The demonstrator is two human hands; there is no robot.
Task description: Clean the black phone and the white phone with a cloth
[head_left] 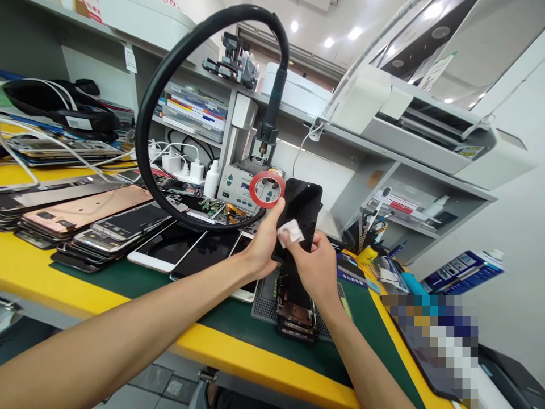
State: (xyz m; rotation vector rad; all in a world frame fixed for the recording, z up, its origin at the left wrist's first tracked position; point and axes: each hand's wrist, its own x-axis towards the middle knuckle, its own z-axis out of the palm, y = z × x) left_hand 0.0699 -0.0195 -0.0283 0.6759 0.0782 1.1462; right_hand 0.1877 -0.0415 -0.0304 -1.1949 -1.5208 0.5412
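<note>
A black phone screen (303, 199) is held up, tilted, above the workbench. My left hand (263, 244) is closed on its left edge, thumb pointing up along the side. My right hand (318, 266) presses a folded white wipe (290, 232) against the dark face with the thumb, its other fingers curled around the right edge. A roll of red tape (252, 190) shows just beyond my left thumb. Below my hands, a stack of phone screens (297, 321) lies on a grey perforated mat (264, 307).
A thick black hose (142, 130) arches over the bench from a grey control box (238, 179). Several phones and screen stacks (85, 213) line the left. A white bottle (211, 179) stands behind. Tools and a blue box (464, 271) sit at the right.
</note>
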